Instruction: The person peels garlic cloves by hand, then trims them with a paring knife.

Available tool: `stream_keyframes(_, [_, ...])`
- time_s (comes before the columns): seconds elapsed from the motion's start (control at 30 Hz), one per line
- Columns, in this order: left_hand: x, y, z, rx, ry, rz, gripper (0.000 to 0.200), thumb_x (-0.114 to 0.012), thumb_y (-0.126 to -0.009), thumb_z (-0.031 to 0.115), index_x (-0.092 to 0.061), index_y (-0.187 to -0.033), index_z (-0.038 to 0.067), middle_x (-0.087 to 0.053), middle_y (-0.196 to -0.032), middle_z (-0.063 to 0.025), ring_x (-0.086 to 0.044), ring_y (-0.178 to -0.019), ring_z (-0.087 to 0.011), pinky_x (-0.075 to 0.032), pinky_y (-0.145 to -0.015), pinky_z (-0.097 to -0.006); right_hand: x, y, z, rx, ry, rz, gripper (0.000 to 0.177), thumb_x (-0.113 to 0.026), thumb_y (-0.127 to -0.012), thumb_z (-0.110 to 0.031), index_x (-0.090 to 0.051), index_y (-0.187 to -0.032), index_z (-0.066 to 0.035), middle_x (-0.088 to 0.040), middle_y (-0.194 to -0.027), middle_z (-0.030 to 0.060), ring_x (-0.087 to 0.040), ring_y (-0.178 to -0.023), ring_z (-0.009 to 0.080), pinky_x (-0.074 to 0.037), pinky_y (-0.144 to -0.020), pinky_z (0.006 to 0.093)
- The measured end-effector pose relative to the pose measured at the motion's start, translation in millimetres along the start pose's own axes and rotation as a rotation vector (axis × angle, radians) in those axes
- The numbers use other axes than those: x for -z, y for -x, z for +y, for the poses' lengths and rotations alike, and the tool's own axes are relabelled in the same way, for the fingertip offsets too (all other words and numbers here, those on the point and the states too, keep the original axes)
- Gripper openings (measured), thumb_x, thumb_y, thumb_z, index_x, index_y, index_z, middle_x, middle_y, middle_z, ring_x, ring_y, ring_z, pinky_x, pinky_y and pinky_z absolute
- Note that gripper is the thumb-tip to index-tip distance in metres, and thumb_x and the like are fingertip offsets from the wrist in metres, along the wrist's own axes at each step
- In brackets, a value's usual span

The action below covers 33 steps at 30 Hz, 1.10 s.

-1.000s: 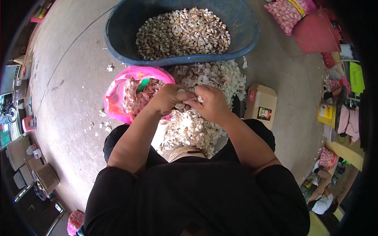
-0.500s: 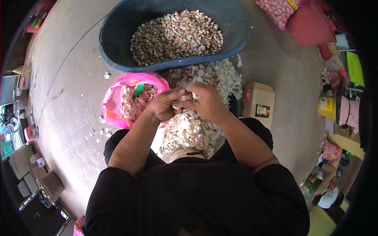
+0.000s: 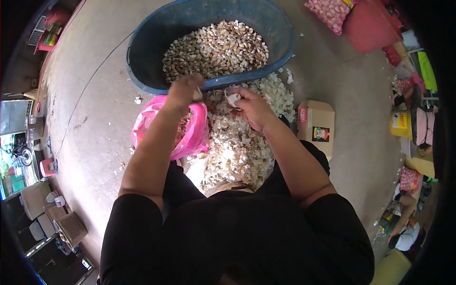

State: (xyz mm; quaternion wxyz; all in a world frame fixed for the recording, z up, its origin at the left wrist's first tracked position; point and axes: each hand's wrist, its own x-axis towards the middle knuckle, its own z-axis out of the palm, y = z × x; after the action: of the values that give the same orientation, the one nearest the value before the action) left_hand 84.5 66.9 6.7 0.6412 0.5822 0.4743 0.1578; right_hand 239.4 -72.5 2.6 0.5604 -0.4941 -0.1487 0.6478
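Observation:
My right hand (image 3: 249, 105) holds a garlic bulb (image 3: 233, 99) over a heap of white garlic skins (image 3: 240, 142) on the floor in front of me. My left hand (image 3: 186, 89) is stretched out, blurred, at the near rim of a big blue tub (image 3: 142, 52); a small pale piece, seemingly a garlic clove (image 3: 197, 96), sticks out of its fingers. The tub is heaped with separated garlic cloves (image 3: 216, 47). A pink plastic bag (image 3: 194, 135) with skins lies under my left forearm.
A brown cardboard box (image 3: 316, 123) stands right of the skin heap. Pink mesh sacks of garlic (image 3: 330, 12) and a yellow bucket (image 3: 400, 124) are at the right, where another person sits (image 3: 401, 237). Plastic stools and baskets (image 3: 52, 213) stand at the left on the concrete floor.
My hands were together over the skin heap, working one bulb. Now they have parted: the left hand has swung forward to the tub's rim, the right keeps the bulb.

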Motion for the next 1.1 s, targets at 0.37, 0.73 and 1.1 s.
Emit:
stream_keyframes(0.37, [-35,77,-23,-0.057,0.185,-0.117,0.035,-0.057,-0.081,0.015,-0.049,-0.111,-0.002,-0.057,-0.080,-0.0042,-0.053,-0.063,-0.0087,-0.044,-0.054,-0.0212,-9,6,12,0.424,0.753,-0.078,0.017,-0.061,-0.074,-0.006,-0.061,-0.090,0.000,-0.061,-0.082,0.0096,-0.058,-0.073,0.0104,-0.046,-0.062,0.0227])
stream_keyframes(0.73, [-26,57,-29,-0.341,-0.151,-0.079,0.033,-0.064,-0.068,0.008,-0.057,-0.099,0.000,-0.061,-0.079,-0.0075,-0.055,-0.068,-0.0117,-0.046,-0.063,-0.0258,-20,0,23,0.615,0.807,0.024,0.013,-0.062,-0.072,-0.006,-0.057,-0.084,-0.001,-0.059,-0.072,0.0110,-0.058,-0.057,0.0153,-0.044,-0.051,0.0251])
stream_keyframes(1.1, [-47,66,-29,-0.417,-0.265,0.164,0.029,-0.063,-0.068,0.007,-0.058,-0.097,0.002,-0.062,-0.079,-0.0123,-0.058,-0.070,-0.0149,-0.046,-0.064,-0.0262,-32,4,25,0.886,1.086,0.175,0.017,-0.055,-0.070,-0.002,-0.043,-0.082,-0.005,-0.051,-0.069,0.0126,-0.053,-0.059,0.0304,-0.043,-0.050,0.0379])
